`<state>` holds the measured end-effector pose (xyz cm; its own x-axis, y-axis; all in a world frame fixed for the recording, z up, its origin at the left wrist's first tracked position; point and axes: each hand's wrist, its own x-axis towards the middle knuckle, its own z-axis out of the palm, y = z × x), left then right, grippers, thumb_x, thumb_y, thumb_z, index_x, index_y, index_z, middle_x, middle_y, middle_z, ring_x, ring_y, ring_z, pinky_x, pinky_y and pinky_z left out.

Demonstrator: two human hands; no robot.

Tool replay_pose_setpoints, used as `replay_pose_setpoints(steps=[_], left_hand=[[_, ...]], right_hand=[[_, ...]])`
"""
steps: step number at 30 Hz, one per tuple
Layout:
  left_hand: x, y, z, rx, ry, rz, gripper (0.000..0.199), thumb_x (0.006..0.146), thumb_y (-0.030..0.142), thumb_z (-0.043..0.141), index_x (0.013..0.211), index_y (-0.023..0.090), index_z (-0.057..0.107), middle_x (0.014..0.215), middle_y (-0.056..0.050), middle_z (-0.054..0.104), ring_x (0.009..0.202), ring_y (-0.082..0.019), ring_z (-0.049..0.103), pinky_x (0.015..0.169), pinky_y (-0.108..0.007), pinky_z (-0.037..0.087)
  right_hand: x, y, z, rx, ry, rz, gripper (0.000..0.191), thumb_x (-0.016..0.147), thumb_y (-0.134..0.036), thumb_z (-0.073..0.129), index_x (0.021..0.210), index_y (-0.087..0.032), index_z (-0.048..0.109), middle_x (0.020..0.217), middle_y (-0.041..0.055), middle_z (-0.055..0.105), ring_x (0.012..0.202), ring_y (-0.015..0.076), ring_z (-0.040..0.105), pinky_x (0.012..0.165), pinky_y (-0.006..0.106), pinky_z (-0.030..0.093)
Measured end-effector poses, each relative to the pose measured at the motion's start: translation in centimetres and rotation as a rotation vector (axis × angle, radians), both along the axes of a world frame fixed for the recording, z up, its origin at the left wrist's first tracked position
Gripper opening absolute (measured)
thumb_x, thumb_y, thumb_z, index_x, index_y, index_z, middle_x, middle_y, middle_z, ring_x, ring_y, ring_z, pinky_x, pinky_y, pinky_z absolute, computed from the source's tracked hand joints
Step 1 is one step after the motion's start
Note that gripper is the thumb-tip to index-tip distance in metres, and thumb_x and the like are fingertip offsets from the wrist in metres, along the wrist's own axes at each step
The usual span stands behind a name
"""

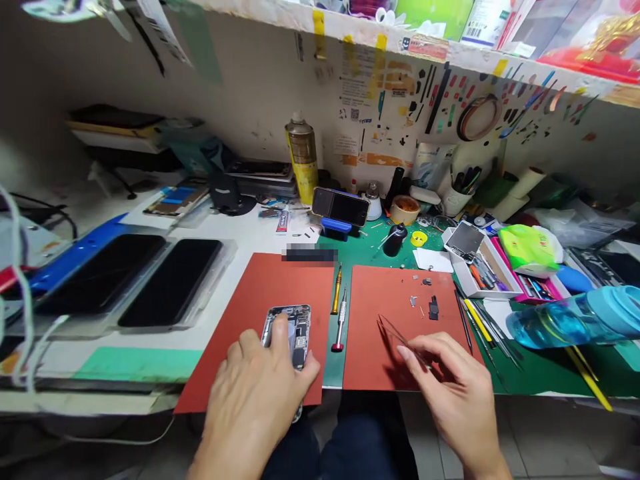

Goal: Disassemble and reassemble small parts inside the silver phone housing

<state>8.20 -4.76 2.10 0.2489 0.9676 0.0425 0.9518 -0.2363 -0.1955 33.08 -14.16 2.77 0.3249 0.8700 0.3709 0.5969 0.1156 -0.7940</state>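
An opened phone (301,333) with bare inner parts lies on the left red mat (235,333). My left hand (263,373) grips it, thumb at its right edge and index finger across its inside; the lower part is mostly covered. My right hand (453,380) pinches thin metal tweezers (395,331) over the right red mat (365,360), their tips apart with nothing between them. A small black part (433,308) and several tiny pieces lie beyond my right hand. Between the mats are a gold screwdriver (337,293) and a silver one with a red end (341,323).
Two dark phones or screens sit left. A phone on a blue stand (336,227), a black bottle (395,240) and a spray can (303,160) stand behind. At right are a tool box (480,267), loose tools and a blue water bottle (575,320). A shelf overhangs the back.
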Motion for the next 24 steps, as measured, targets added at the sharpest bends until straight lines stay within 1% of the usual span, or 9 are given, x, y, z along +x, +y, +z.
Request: replay_pose_setpoints(steps=[3,7,9,11,13,16,18,21,24], left_hand=[[-1.4,0.9,0.3,-0.079,-0.041,-0.082,0.061,0.097,0.043,0.049,0.148,0.01,0.054,0.095,-0.013,0.06,0.089,-0.036,0.067,0.076,-0.043,0.053],[-4.1,2.1,1.0,-0.176,-0.16,-0.281,0.059,0.087,0.025,0.059,0.145,0.017,0.057,0.107,-0.012,0.063,0.1,-0.033,0.066,0.088,-0.045,0.055],[-5.4,2.7,1.2,-0.196,-0.25,-0.395,0.06,0.081,0.02,0.063,0.141,0.021,0.059,0.115,-0.012,0.065,0.103,-0.031,0.066,0.09,-0.044,0.055],[-6.6,3.3,1.3,-0.202,-0.326,-0.499,0.061,0.077,0.015,0.063,0.137,0.024,0.06,0.123,-0.011,0.065,0.109,-0.03,0.065,0.094,-0.042,0.055],[-7.6,3.7,1.4,-0.224,-0.375,-0.579,0.062,0.076,0.011,0.063,0.136,0.025,0.061,0.128,-0.01,0.066,0.115,-0.029,0.064,0.099,-0.04,0.054],[-8.4,4.0,1.4,-0.274,-0.428,-0.63,0.069,0.078,0.009,0.065,0.144,0.029,0.058,0.134,-0.008,0.066,0.12,-0.027,0.065,0.102,-0.038,0.054],[-8.7,3.9,1.1,-0.273,-0.457,-0.629,0.072,0.081,0.011,0.07,0.148,0.032,0.056,0.139,-0.008,0.065,0.125,-0.028,0.064,0.105,-0.038,0.055],[-8.9,3.6,0.0,-0.235,-0.478,-0.635,0.061,0.09,0.023,0.076,0.148,0.034,0.06,0.147,-0.01,0.064,0.132,-0.031,0.062,0.109,-0.043,0.055],[-9.2,3.3,-1.5,-0.186,-0.516,-0.664,0.045,0.095,0.029,0.073,0.14,0.032,0.067,0.143,-0.01,0.066,0.131,-0.032,0.063,0.111,-0.048,0.055]], right_hand=[[-1.1,1.8,-1.4,0.035,0.066,-0.006,0.009,0.102,-0.029,0.074,0.098,-0.024,0.08,0.092,0.0042,0.072,0.076,0.016,0.069,0.066,0.028,0.059],[-1.0,3.5,-2.9,-0.006,0.27,-0.033,0.018,0.098,-0.037,0.077,0.087,-0.023,0.083,0.097,0.0071,0.078,0.086,0.0208,0.076,0.075,0.031,0.067],[-0.7,3.5,-3.0,-0.028,0.368,-0.085,0.019,0.092,-0.041,0.084,0.086,-0.023,0.084,0.096,0.008,0.081,0.087,0.0235,0.079,0.076,0.034,0.069],[-0.9,3.0,-2.9,-0.058,0.478,-0.143,0.021,0.085,-0.042,0.09,0.09,-0.022,0.086,0.097,0.009,0.084,0.087,0.0254,0.081,0.077,0.036,0.071],[-1.8,2.4,-2.8,-0.108,0.646,-0.156,0.027,0.078,-0.04,0.096,0.095,-0.022,0.085,0.097,0.0098,0.085,0.084,0.0257,0.082,0.076,0.037,0.072],[-4.1,1.7,-2.9,-0.182,0.912,-0.123,0.033,0.073,-0.036,0.1,0.095,-0.02,0.083,0.095,0.0106,0.086,0.078,0.0252,0.083,0.07,0.036,0.073],[-5.6,1.7,-3.0,-0.214,1.015,-0.103,0.032,0.073,-0.036,0.1,0.092,-0.019,0.082,0.094,0.0107,0.086,0.074,0.0246,0.083,0.068,0.036,0.073],[-7.2,2.2,-3.0,-0.232,1.056,-0.096,0.03,0.076,-0.038,0.098,0.091,-0.019,0.081,0.094,0.0098,0.085,0.072,0.0234,0.082,0.068,0.035,0.072],[-7.9,2.9,-2.9,-0.228,0.994,-0.089,0.028,0.081,-0.041,0.094,0.091,-0.019,0.082,0.097,0.008,0.082,0.076,0.0226,0.082,0.073,0.035,0.072]])
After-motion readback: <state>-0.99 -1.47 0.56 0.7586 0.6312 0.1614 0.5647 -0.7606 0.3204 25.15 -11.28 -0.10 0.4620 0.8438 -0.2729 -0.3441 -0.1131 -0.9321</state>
